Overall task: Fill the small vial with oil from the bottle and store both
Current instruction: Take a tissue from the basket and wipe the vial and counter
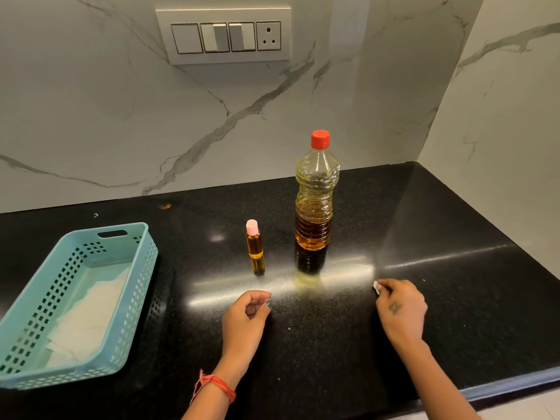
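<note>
A small vial (254,242) with amber oil and a pink cap stands upright on the black counter. To its right stands a clear plastic oil bottle (316,195) with a red cap, partly filled with yellow oil. My left hand (247,313) hovers in front of the vial with loosely curled fingers, holding nothing. My right hand (400,307) rests near the counter to the right of the bottle and pinches a small white scrap (376,287) at its fingertips.
A light blue perforated basket (133,286) sits at the left of the counter, with white paper lying in its bottom. The marble wall behind carries a switch panel (224,36). The counter's front edge (515,381) runs at the lower right.
</note>
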The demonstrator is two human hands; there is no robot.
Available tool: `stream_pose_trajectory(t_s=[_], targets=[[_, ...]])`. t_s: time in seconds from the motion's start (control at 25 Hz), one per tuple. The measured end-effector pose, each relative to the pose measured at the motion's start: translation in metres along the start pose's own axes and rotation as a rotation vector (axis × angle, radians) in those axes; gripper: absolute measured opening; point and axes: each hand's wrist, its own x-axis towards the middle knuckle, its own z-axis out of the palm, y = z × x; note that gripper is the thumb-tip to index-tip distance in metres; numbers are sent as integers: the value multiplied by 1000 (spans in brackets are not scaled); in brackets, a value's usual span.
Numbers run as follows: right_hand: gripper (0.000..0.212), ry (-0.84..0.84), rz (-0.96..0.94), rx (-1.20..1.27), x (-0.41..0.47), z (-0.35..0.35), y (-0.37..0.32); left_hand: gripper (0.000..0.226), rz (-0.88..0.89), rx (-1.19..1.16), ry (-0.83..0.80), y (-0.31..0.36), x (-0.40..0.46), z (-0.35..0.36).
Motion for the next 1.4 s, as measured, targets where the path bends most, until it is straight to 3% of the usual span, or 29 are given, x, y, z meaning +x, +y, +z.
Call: stream_pose_trajectory(t_s=[0.28, 0.36, 0.52, 0.64, 0.92, 1.4], targets=[[13, -284, -363, 52, -67, 62, -75, 22, 12, -14, 68, -1, -4, -9], [16, -370, -351, 153, -62, 61, -88, 21, 14, -20, 76, 0, -8, -15], [14, -126, -151, 135, -35, 48, -72, 22, 23, -36, 88, -2, -14, -31], [17, -214, -209, 88, -50, 62, -86, 22, 23, -38, 78, -5, -17, -39], [21, -413, -540, 99, -103, 83, -119, 23, 48, -2, 52, -14, -24, -55], [14, 37, -66, -58, -22, -2, 8, 23, 55, -52, 47, -4, -34, -36]])
